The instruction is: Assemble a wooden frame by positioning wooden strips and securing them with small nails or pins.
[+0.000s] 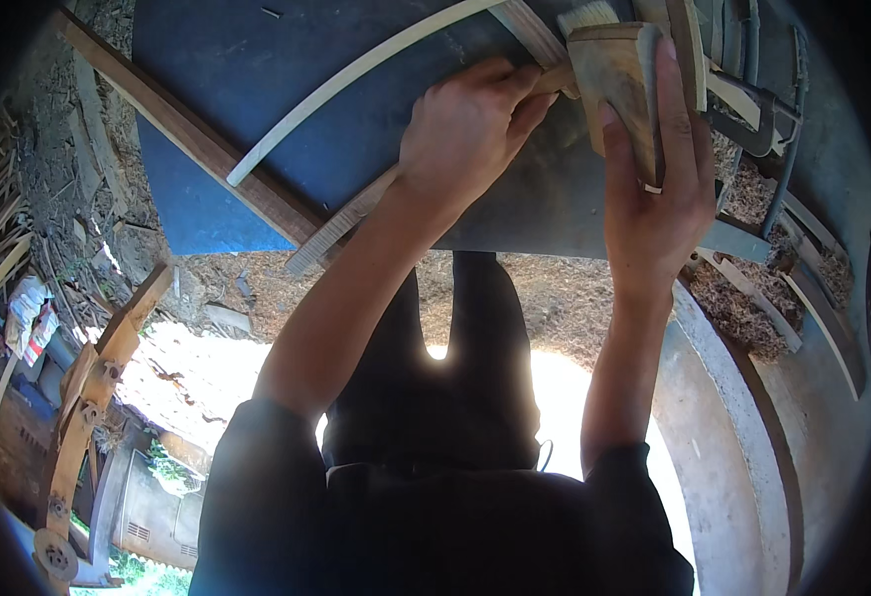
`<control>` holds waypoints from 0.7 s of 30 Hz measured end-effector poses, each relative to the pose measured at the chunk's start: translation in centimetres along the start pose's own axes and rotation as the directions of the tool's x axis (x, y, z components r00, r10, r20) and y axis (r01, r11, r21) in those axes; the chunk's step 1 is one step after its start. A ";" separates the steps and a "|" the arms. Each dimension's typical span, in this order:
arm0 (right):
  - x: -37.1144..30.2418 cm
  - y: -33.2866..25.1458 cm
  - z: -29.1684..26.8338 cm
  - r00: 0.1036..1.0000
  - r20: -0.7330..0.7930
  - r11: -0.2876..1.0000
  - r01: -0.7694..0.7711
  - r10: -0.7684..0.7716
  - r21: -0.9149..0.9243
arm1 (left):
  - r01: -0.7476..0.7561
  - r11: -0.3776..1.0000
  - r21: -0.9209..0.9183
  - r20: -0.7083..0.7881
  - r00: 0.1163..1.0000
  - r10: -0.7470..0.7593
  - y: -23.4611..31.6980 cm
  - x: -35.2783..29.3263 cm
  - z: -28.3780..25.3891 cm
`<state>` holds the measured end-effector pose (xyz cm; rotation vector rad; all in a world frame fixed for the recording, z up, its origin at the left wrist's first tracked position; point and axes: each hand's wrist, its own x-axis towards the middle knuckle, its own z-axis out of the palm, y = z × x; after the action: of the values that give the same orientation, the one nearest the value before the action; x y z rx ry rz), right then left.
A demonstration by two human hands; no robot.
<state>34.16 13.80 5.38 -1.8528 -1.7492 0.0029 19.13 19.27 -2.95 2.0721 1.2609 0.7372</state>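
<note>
My right hand [659,189] grips a flared wooden block [614,70], its thumb and fingers along the block's sides. Just left of it, my left hand [470,124] is closed in a pinch on a narrow wooden piece [553,79]. Whether that piece joins the block is hidden. Pale bristles [589,17] show behind the block's far end. A ridged wooden strip [530,30] lies beyond my left fingers, and another ridged piece [331,233] sticks out past my left forearm. Beneath both hands is a dark blue tabletop [287,60].
A pale curved wooden strip [356,74] and a dark brown wooden bar [192,124] lie across the table's left side. Right of the block are a metal clamp [775,124] and wood shavings [748,308]. At lower left stands a wooden frame [83,417].
</note>
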 end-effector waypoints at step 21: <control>-0.5 0.4 -0.5 0.995 0.102 0.984 0.028 -0.010 -0.176 | 0.003 0.999 -0.042 -0.001 1.000 -0.003 0.2 -0.1 0.2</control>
<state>34.65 13.19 5.41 -1.9931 -1.8893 -0.0709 19.33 19.06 -2.99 2.0365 1.2383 0.7576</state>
